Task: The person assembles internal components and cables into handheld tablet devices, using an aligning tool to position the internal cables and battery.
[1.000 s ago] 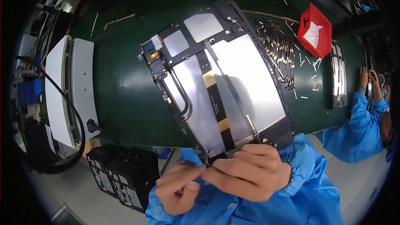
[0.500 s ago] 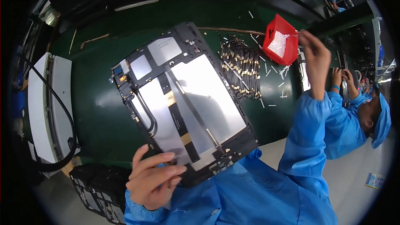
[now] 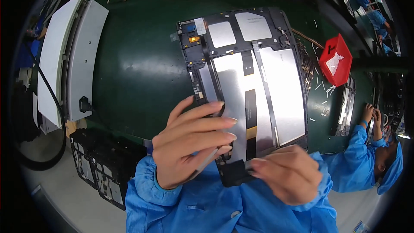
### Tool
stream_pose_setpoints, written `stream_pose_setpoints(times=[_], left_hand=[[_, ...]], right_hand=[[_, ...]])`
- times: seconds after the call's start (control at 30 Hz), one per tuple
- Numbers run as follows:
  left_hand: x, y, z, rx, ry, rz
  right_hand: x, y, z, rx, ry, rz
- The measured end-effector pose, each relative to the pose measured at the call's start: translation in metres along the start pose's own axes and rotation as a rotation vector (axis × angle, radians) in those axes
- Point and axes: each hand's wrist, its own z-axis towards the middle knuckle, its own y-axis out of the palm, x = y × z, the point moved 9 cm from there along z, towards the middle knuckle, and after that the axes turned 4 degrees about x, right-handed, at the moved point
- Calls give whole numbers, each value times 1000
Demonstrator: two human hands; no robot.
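An opened tablet, with silver battery panels, black ribbon cables and a dark frame, is held up in front of my blue sleeves. My left hand grips its lower left edge, long fingers lying across the frame and battery. A thin grey strip, kind unclear, shows by the left thumb and fingertips. At the tablet's lower edge my right hand is closed in a pinch and slightly blurred. Whatever those fingers pinch is small and mostly hidden. The tablet's back side cannot be seen.
On the green table, a red bin of white strips stands right, loose white strips beside it. Dark cables lie partly behind the tablet. White panels stand left; tablet frames sit below. A co-worker works at right.
My right hand has come from the red bin down to the tablet's lower edge. The tablet has turned more upright; my left hand has shifted up over its left side. The view has swung.
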Motion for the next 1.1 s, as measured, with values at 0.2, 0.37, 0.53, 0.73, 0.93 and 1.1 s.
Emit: stream_pose_setpoints(times=[0.2,0.37,0.53,0.73,0.93,1.1], left_hand=[[-9,-6,2,45,-8,-112],[-11,-4,3,77,4,-116],[-11,-4,3,65,5,-153],[-14,-6,8,73,-6,-112],[-2,1,32,70,95,214],[-7,4,42,22,32,243]], right_hand=[[-5,23,-1,-3,-202,-124],[-3,28,-5,-66,-192,-280],[-6,31,-4,-87,-212,-296],[-3,34,-3,-138,-222,-242],[-3,33,-5,-159,-221,-242],[-1,33,-6,-181,-185,-233]])
